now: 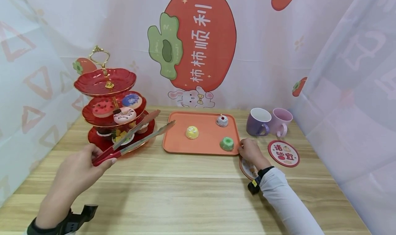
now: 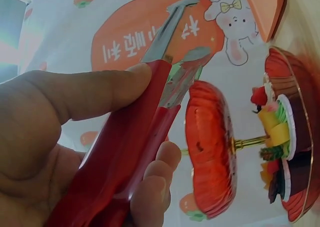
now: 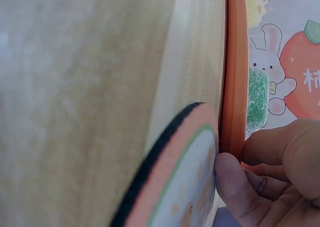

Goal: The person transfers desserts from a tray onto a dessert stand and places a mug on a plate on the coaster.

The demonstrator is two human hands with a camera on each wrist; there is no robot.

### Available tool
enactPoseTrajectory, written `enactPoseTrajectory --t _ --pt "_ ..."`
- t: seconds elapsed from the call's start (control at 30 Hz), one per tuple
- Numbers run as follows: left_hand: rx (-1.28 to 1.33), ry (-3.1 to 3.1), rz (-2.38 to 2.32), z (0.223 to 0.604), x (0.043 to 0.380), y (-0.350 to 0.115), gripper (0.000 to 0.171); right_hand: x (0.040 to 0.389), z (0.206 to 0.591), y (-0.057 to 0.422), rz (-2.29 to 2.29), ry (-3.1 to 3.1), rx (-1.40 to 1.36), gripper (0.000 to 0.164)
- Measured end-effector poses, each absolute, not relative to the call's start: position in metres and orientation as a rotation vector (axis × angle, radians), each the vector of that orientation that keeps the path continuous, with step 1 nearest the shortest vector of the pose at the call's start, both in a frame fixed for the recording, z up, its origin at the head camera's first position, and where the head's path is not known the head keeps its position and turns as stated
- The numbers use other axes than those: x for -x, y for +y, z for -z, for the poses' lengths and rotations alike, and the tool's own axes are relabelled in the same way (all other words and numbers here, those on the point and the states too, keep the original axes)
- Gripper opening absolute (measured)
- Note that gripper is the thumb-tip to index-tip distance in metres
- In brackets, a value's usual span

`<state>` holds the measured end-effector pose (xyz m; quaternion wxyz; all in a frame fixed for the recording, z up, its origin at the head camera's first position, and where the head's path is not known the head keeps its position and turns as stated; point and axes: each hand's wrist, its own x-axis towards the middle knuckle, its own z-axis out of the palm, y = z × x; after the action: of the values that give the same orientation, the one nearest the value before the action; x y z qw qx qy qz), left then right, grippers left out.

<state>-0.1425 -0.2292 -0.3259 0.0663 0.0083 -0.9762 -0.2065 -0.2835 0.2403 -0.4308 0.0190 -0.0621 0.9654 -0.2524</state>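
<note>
My left hand [image 1: 75, 171] grips a pair of tongs [image 2: 120, 147] by the red handles. Their metal arms stand apart, tips toward the tray, with nothing between them. At the near right corner of the orange tray [image 1: 204, 144], my right hand [image 1: 252, 152] pinches the rim between thumb and fingers. On the tray sit a yellow cake [image 1: 191, 132], a whitish cake with a red cherry [image 1: 222, 120] and a green cake [image 1: 227, 144]. A round coaster [image 1: 246, 168] lies partly hidden under the right hand and wrist.
Behind the tongs, at left, rises a red three-tier stand [image 1: 105, 80]; doughnuts [image 1: 124, 115] lie on its middle tier, cupcakes on the bottom. Right of the tray stand a purple mug [image 1: 255, 125] and a pink mug [image 1: 281, 120], with another coaster [image 1: 284, 153] in front.
</note>
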Motion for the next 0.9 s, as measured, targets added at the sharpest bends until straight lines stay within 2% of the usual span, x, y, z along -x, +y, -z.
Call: enactPoseTrajectory --t 0.37,0.9 --pt "-0.002 -3.007 0.661 0.338 0.156 -0.219 0.046 0.285 0.434 0.241 0.751 3.096 0.32 0.016" --pt "0.065 -3.014 0.723 0.356 0.175 -0.206 0.041 0.285 0.432 0.242 0.737 3.087 0.311 0.014"
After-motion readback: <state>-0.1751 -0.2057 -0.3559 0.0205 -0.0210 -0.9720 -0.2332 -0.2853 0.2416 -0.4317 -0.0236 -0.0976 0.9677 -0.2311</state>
